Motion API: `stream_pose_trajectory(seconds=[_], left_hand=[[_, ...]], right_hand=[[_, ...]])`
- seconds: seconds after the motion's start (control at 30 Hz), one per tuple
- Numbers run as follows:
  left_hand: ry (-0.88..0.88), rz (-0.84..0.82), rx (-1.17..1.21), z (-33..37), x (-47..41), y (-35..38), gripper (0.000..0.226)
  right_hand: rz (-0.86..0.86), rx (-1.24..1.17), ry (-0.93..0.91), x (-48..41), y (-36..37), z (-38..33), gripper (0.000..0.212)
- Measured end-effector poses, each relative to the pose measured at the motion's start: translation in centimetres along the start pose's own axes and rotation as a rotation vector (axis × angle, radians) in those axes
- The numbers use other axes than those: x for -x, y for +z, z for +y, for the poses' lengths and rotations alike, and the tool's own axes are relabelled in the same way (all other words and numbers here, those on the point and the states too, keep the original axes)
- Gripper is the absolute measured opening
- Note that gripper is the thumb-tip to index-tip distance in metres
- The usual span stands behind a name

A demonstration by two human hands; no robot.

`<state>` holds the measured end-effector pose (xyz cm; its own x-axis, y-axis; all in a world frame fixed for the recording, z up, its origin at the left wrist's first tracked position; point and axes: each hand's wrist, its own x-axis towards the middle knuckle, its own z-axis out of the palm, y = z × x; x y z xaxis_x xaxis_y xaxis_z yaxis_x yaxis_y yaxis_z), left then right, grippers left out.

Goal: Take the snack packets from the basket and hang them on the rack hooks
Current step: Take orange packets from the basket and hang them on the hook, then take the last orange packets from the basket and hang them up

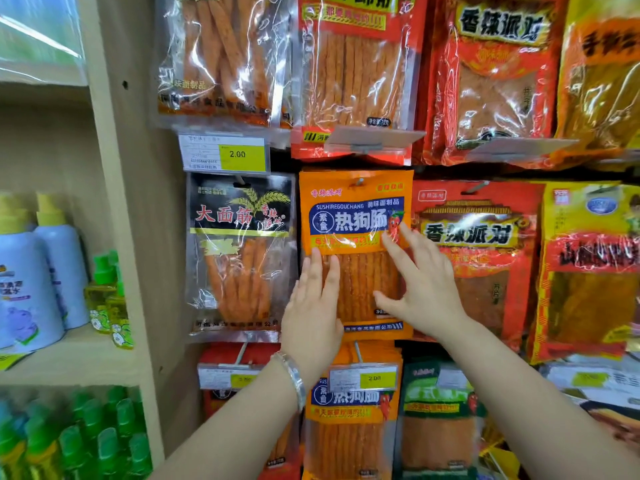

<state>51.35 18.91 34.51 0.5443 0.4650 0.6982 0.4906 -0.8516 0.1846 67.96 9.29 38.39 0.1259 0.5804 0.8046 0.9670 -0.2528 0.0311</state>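
Orange snack packet (pixel 356 216) hangs on a rack hook (pixel 358 182) just above both hands, w/ blue label band across its upper part & clear window showing orange sticks below. Left hand (pixel 313 306) lies flat on packet's lower left edge, fingers straight & together, not gripping anything; silver bracelet (pixel 294 379) on that wrist. Right hand (pixel 420 289) rests on packet's right side, fingers spread apart, fingertips touching the front near the red chilli picture, thumb pointing left over the window; nothing clamped. Left of left hand: black packet (pixel 242 254) w/ wheat picture, hung beside the orange one. Right of right hand: red packet (pixel 478 254), partly behind the wrist. Below the hands: more orange packets (pixel 349 427) of same kind w/ yellow price tag (pixel 375 378) in front. Far left of left hand, wooden shelf (pixel 69 355) w/ pale bottles (pixel 41 271). Basket not visible
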Motion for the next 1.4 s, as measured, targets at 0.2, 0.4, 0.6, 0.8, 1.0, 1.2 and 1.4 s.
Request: stream_pose_trajectory(seconds=[0.2, 0.4, 0.6, 0.8, 1.0, 1.2, 1.4], left_hand=[[-0.022, -0.027, -0.129, 0.1, -1.3, 0.5, 0.094], [-0.041, -0.028, -0.125, 0.3, -1.5, 0.7, 0.096], [0.016, -0.084, -0.013, -0.2, 0.7, -1.4, 0.091], [-0.104, -0.174, 0.145, -0.8, 7.2, -2.8, 0.062], [-0.489, -0.361, 0.333, -2.1, 19.8, -3.4, 0.022], [-0.864, -0.667, 0.369, -3.2, 38.5, -4.5, 0.016], [-1.278, -0.670, 0.341, -4.3, 52.1, -7.6, 0.020]], right_hand=[[-0.098, 0.171, 0.022, -0.5, 0.1, 0.2, 0.108], [-0.130, 0.224, 0.059, -0.8, 0.1, -0.8, 0.106], [-0.203, 0.139, 0.079, 2.0, -1.5, -1.8, 0.085], [-0.287, -0.109, 0.168, 7.9, -3.6, -3.9, 0.045], [-0.494, -0.675, 0.549, 18.5, -3.6, -8.5, 0.010], [-0.811, -0.896, 0.846, 34.1, -2.3, -15.6, 0.013], [-1.157, -0.865, 1.005, 45.4, -2.9, -23.1, 0.010]])
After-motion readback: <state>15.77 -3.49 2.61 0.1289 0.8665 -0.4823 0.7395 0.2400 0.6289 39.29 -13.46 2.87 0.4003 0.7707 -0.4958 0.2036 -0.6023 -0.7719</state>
